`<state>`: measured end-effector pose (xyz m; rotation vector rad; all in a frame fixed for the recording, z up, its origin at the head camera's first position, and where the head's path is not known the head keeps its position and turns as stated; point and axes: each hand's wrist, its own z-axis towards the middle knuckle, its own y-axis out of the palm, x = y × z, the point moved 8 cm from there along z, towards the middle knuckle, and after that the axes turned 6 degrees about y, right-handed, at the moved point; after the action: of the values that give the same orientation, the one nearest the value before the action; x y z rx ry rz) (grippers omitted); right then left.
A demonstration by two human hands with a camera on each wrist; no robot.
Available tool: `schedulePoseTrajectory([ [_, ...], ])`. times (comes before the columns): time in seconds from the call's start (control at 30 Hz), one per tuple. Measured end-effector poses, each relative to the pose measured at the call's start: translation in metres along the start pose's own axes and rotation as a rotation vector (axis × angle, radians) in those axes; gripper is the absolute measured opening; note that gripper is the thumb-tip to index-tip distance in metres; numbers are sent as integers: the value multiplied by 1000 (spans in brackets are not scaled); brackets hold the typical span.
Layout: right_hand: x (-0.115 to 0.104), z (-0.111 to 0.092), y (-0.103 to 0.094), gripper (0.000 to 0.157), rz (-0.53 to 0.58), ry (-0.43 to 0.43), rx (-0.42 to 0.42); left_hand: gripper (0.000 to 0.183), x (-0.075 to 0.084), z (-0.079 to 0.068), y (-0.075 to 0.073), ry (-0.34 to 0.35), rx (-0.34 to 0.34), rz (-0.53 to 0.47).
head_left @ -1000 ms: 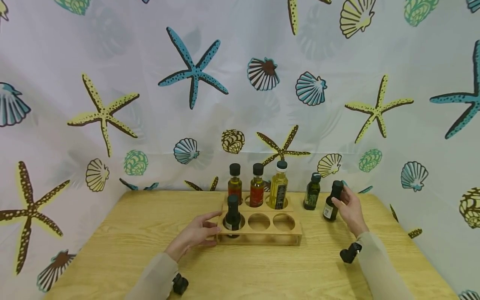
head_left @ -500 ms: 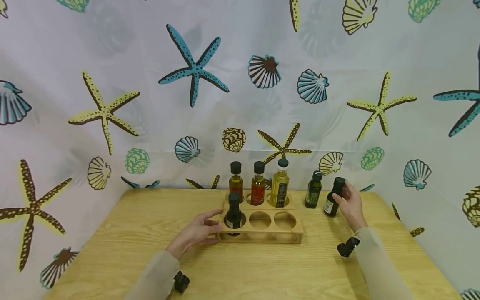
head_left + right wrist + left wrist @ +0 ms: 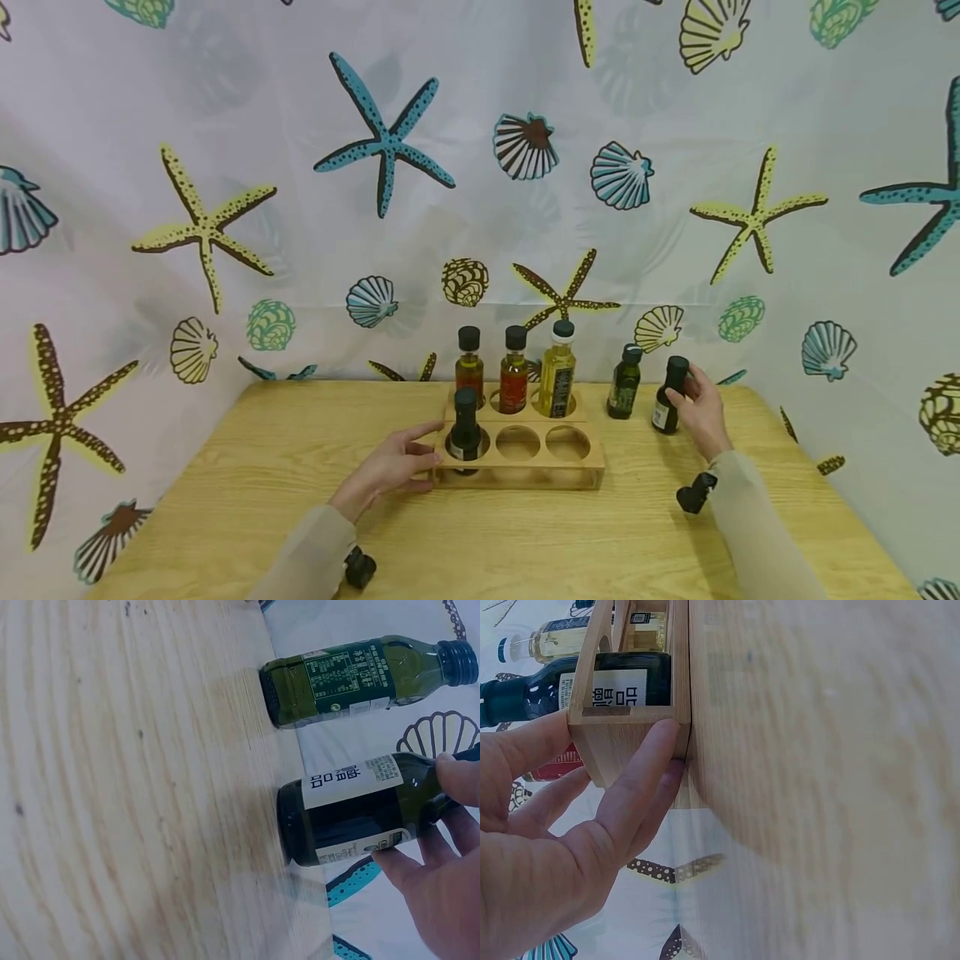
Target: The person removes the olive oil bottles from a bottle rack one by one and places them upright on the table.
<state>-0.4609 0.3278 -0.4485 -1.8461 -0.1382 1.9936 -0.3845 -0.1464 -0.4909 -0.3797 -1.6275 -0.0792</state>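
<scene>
At the right, my right hand (image 3: 701, 410) pinches a small dark glass bottle (image 3: 663, 414) by its neck, thumb on one side and fingers on the other. The right wrist view shows this bottle's white label (image 3: 352, 782) and its base right at the tabletop. My left hand (image 3: 390, 462) rests against the left end of a wooden two-tier bottle rack (image 3: 517, 475), its fingers fairly straight on the end panel (image 3: 626, 746). Another dark bottle (image 3: 466, 427) stands in the rack's front left hole. Behind it, the upper tier holds two red-labelled bottles (image 3: 513, 379) and a taller yellow oil bottle (image 3: 558, 377).
Between the rack and my right hand stands a green oil bottle (image 3: 624, 385) near the table's back edge. Two front rack holes (image 3: 567, 444) hold nothing. A curtain (image 3: 480, 167) printed with shells and starfish hangs behind the wooden table (image 3: 300, 433).
The bottle in my right hand has shifted slightly back and right and stands more upright. My left hand stays on the rack, which has not moved.
</scene>
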Motion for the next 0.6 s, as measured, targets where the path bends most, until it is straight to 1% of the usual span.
schedulePoseTrajectory([
  [0.17,1,3,-2,70,-2,20,19,58,-1,0,1,9,-8,-7],
  [0.27,3,6,-3,69,5,29,36,58,-2,0,1,3,-7,-13],
  [0.43,5,10,1,69,22,38,34,58,-3,-1,-1,-10,4,-15],
  [0.6,5,16,-4,70,-19,59,58,58,-1,2,0,3,-10,-18],
])
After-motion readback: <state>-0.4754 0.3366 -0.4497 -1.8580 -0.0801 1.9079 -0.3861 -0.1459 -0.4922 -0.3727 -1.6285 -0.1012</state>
